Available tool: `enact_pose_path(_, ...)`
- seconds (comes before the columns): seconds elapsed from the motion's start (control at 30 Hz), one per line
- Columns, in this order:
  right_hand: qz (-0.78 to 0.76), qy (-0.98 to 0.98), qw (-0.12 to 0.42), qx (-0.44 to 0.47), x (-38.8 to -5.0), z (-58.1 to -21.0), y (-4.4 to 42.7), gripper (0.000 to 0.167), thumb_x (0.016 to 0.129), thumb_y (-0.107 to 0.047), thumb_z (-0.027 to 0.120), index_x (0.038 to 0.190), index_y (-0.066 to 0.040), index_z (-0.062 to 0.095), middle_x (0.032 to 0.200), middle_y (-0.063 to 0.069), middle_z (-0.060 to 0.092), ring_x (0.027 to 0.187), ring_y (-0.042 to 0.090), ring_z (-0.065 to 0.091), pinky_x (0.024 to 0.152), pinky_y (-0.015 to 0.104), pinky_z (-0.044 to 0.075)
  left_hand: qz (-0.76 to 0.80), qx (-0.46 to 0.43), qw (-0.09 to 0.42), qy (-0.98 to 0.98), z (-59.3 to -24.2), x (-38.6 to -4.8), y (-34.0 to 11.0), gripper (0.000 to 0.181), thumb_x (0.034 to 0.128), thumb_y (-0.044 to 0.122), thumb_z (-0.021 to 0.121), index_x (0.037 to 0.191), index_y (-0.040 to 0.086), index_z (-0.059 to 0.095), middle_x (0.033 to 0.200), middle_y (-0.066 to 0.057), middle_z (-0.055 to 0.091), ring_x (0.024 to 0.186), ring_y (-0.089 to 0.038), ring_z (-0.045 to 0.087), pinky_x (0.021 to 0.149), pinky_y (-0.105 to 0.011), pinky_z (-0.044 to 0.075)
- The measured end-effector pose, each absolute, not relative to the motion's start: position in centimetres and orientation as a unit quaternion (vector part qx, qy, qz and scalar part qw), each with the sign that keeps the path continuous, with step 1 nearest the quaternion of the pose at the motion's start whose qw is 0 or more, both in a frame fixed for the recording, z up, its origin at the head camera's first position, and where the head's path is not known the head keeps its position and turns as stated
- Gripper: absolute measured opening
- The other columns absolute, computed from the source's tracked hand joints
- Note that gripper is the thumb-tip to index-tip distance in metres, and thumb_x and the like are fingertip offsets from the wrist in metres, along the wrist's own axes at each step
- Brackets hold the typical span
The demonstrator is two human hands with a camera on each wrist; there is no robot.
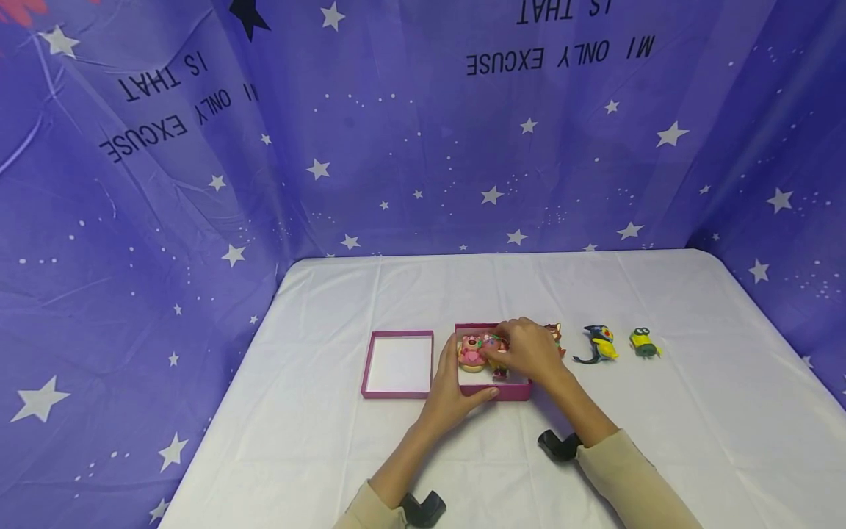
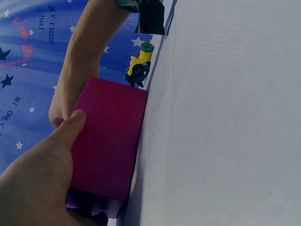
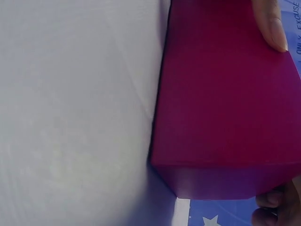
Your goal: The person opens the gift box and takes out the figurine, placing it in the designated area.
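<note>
A magenta box (image 1: 514,393) stands on the table with its top uncovered. My left hand (image 1: 444,402) grips its near left corner, thumb (image 2: 70,128) along the front wall and fingers down the left side. Inside the box lies a pink bear figurine (image 1: 471,354). Just right of the bear, my right hand (image 1: 534,354) pinches a small multicoloured figurine (image 1: 500,373) with dark feet, within the box's opening. My fingers cover much of that figurine. In the right wrist view, the box (image 3: 225,94) hides what the right hand holds.
The shallow magenta-edged lid (image 1: 396,395) lies left of the box, white inside up. To the right are a partly hidden brown-and-red figurine (image 1: 557,334), a dark blue and yellow figurine (image 1: 600,344) and a green and yellow figurine (image 1: 644,343). Starry purple curtains enclose the white-covered table (image 1: 661,441).
</note>
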State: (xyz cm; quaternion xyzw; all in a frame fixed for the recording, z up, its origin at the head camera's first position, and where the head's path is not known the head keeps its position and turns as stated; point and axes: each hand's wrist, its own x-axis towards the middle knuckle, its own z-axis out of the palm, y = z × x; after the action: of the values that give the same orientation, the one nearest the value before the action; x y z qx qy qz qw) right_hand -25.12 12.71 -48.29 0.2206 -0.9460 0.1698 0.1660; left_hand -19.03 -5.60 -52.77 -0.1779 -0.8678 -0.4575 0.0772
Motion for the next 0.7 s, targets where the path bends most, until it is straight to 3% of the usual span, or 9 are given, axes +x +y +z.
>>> enact_pose_path(0.33, 0.177, -0.935, 0.148, 0.269, -25.57, -48.26, 13.37, 0.046, 0.066, -0.044, 0.077, 0.097, -0.010, 0.071, 0.073, -0.005, 0.059, 0.071, 0.015, 0.053, 0.066, 0.035, 0.047, -0.463, -0.182, 0.078, -0.864, -52.93, -19.12, -5.58, 0.109, 0.0743, 0.051, 0.071, 0.148, 0.008, 0.003, 0.152, -0.012, 0.012, 0.137, -0.029, 0.018, 0.105, -0.047, 0.028)
enact_pose_path(0.7, 0.185, -0.918, 0.121, 0.328, -26.05, -48.54, 13.74, 0.041, 0.068, -0.030, 0.073, 0.108, -0.022, 0.071, 0.067, -0.004, 0.040, 0.063, 0.010, 0.032, 0.057, 0.027, 0.028, -0.466, -0.177, 0.070, -0.864, -52.73, -19.07, -5.62, 0.108, 0.0747, 0.052, 0.070, 0.149, 0.011, 0.003, 0.152, -0.010, 0.012, 0.137, -0.028, 0.018, 0.106, -0.046, 0.027)
